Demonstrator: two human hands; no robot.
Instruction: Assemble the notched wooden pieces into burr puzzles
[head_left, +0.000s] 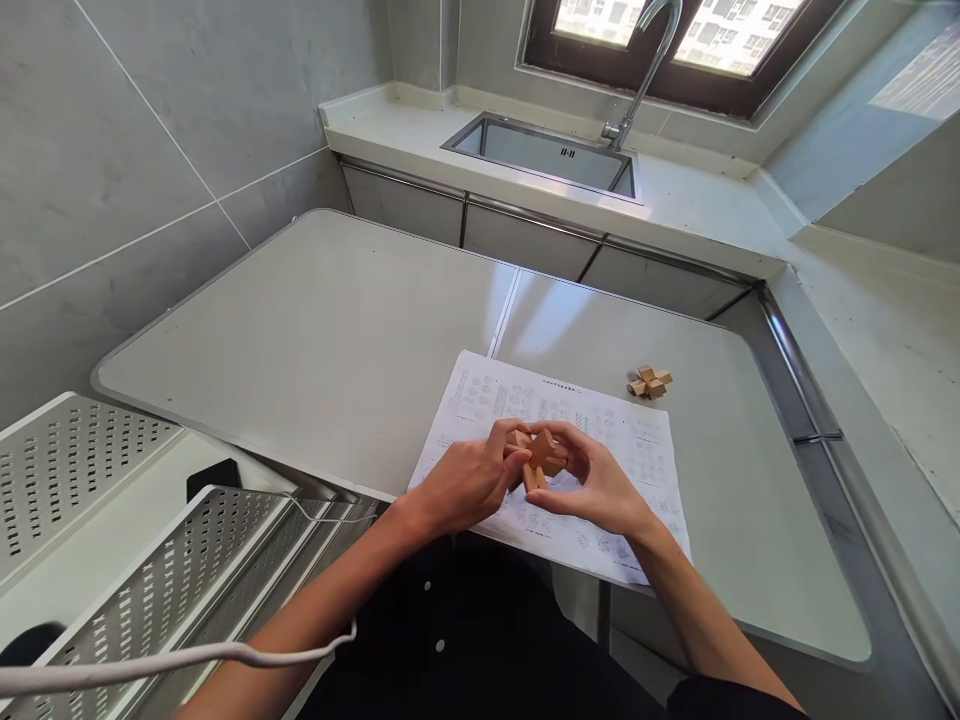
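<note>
Between my two hands, above the printed sheet, is a wooden burr puzzle (pixel 541 452) made of interlocking notched sticks. My left hand (pixel 472 480) grips its left side, with thumb and fingers closed on the wood. My right hand (pixel 596 480) holds it from the right, the thumb at a lower stick and the fingers along the upper side. Parts of the puzzle are hidden behind my fingers. Under the hands lies the white instruction sheet (pixel 637 470), covered in small diagrams and text. A second wooden burr puzzle (pixel 650 382) rests on the table beyond the sheet's upper right corner.
The pale folding table (pixel 337 330) has a seam across its middle. Behind it stands a counter with a sink (pixel 540 155) and a tall faucet (pixel 645 75). White perforated shelves (pixel 172 560) are at the lower left, with a white cable (pixel 187 655) crossing in front.
</note>
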